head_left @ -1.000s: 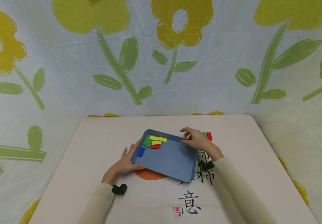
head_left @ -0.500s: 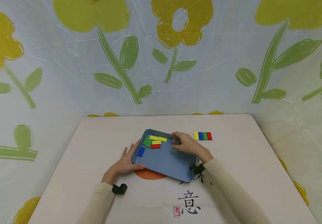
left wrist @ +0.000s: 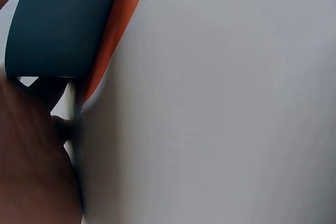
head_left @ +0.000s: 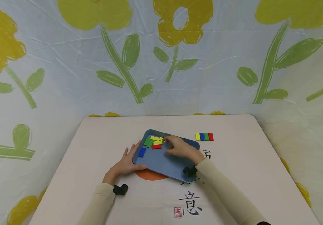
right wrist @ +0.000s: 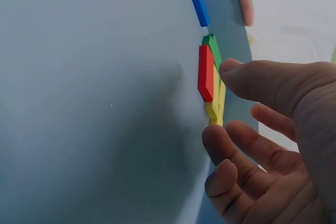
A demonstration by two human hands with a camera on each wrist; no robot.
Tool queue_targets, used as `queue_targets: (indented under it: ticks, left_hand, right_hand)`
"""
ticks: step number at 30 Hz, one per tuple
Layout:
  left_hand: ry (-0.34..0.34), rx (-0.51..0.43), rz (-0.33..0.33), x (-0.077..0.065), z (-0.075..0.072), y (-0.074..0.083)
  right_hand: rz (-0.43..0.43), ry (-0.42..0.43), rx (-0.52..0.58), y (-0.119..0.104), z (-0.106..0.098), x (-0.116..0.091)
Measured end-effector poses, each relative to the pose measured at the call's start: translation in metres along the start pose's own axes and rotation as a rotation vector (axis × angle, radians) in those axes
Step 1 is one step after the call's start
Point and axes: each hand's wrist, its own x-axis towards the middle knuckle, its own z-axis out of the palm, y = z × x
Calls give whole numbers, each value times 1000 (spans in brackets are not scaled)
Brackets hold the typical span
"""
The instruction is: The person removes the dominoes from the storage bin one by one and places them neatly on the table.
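A blue-grey tray [head_left: 161, 162] lies tilted on the table. My left hand [head_left: 124, 165] rests at its left end, fingers spread along the side and thumb by the near rim. Inside, at the far left, lie green blocks [head_left: 148, 142], a red block [head_left: 157, 146], several yellow blocks [head_left: 154, 138] and a separate blue block [head_left: 142, 152]. My right hand [head_left: 181, 148] hovers over the tray beside this cluster, its fingertips overlapping a yellow block. In the right wrist view, thumb and fingers [right wrist: 216, 140] stand apart with nothing between them.
Right of the tray, a row of blocks stands side by side on the table: yellow [head_left: 197, 136], blue [head_left: 202, 136], green [head_left: 206, 136] and red [head_left: 211, 136]. The light tablecloth bears black characters [head_left: 190, 203] and an orange disc [head_left: 150, 175], partly under the tray.
My right hand has moved left from the tray's right rim to the blocks inside, uncovering the row on the table. My left hand has stayed at the tray.
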Motion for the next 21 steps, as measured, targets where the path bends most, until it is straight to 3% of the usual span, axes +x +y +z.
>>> queue_targets:
  ticks: [21]
  left_hand:
    - [-34, -3, -7, 9, -14, -3]
  right_hand:
    - [11, -78, 37, -13, 9, 18]
